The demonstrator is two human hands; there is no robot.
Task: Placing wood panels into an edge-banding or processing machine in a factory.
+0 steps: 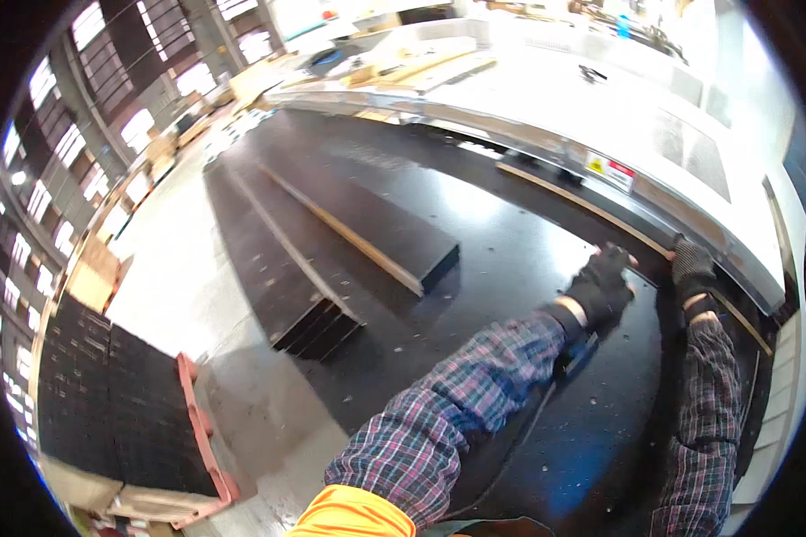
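Note:
My left hand wears a dark glove with bare fingertips. It reaches over the glossy black panel surface, thumb and forefinger apart, with nothing visible between them. To its right, my right hand, in a similar glove, is closed over a long narrow black board strip with a pale wood edge. Its thumb lies at the strip's near side, while the other fingers are partly hidden. The strip runs beneath the front of a metal machine beam.
Left of my hands, two long black board pieces, one a cut strip and one a layered stack, lie on the black surface. A pile of black boards stands by a red pallet frame on the floor. Warning labels mark the beam.

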